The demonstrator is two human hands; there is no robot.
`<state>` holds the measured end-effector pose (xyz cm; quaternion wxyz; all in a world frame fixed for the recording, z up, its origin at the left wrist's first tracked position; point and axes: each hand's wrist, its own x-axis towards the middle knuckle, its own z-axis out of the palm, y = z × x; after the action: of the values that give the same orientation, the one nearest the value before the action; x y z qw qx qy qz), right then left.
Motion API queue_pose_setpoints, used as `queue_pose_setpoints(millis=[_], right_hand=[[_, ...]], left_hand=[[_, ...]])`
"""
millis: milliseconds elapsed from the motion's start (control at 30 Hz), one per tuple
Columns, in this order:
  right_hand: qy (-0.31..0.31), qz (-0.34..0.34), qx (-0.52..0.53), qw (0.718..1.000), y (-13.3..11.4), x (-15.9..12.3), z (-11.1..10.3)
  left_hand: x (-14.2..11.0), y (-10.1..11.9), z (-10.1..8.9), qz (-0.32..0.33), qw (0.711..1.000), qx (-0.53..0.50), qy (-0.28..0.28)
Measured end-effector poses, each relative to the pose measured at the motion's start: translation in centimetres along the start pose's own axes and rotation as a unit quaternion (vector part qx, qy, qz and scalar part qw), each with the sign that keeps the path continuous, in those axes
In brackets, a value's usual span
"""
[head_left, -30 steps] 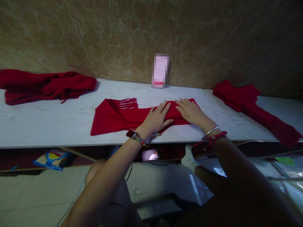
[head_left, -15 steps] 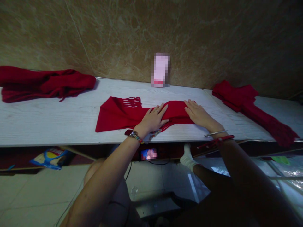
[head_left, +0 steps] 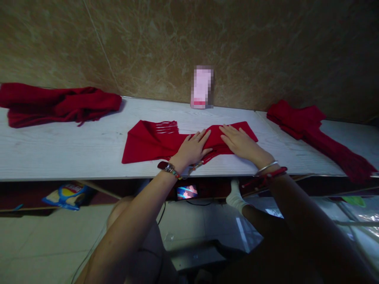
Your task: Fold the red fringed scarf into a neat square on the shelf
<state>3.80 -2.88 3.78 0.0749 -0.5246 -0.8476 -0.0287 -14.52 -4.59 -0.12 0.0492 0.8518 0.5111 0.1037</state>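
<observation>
A red fringed scarf (head_left: 151,142) lies folded across the white wood-grain table (head_left: 59,157), its fringe showing at the upper left and along the lower edge. Flat on its middle rests my left hand (head_left: 192,148), fingers spread, with a ring and a bracelet of coloured beads. My right hand (head_left: 241,142) lies on the scarf's right part, fingers stretched out, a silver bangle and a red band at the wrist. Neither hand grips the cloth. The right end of the scarf reaches out past my right fingertips.
Another bundled red scarf (head_left: 62,104) is at the far left, and a third red scarf (head_left: 314,132) at the right. A pixelated pink box (head_left: 202,87) stands by the marbled wall (head_left: 148,47). Below the table edge are a lit phone (head_left: 187,192) and a blue snack bag (head_left: 66,196).
My right hand has slid left along the scarf, closer to my left hand, uncovering the scarf's right end. My left hand stays at the same place on the cloth.
</observation>
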Motion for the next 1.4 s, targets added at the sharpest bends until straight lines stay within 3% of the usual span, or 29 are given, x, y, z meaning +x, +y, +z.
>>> queue_pose_setpoints(millis=[167,433,567,700,867,1067,1267,1400], right_hand=[[0.020,0.039,0.019,0.999,2.4,-1.1,1.1],[0.035,0.099,0.032,0.994,5.6,-2.6,1.3],[0.073,0.119,0.011,0.990,5.0,-2.7,0.6],[0.123,0.072,-0.002,0.990,2.4,-2.1,-0.7],[0.070,0.001,-0.001,0.998,0.3,-1.2,0.0],[0.058,0.044,0.013,0.997,2.4,-2.0,1.4],[0.073,0.089,0.029,0.993,5.2,-3.2,1.4],[0.095,0.111,0.015,0.989,5.6,-3.3,1.0]], left_hand=[[0.1,0.1,-0.3,-0.001,1.000,-0.003,-0.023],[0.1,0.1,-0.3,0.003,1.000,-0.028,-0.012],[0.1,0.1,-0.2,0.007,1.000,-0.019,-0.004],[0.1,0.2,-0.1,0.006,1.000,-0.019,0.001],[0.1,0.2,0.0,0.003,1.000,-0.018,0.004],[0.2,0.1,0.1,0.008,1.000,-0.013,-0.005],[0.3,0.0,0.1,0.008,1.000,-0.009,-0.005],[0.3,0.0,0.1,0.008,1.000,-0.010,-0.001]])
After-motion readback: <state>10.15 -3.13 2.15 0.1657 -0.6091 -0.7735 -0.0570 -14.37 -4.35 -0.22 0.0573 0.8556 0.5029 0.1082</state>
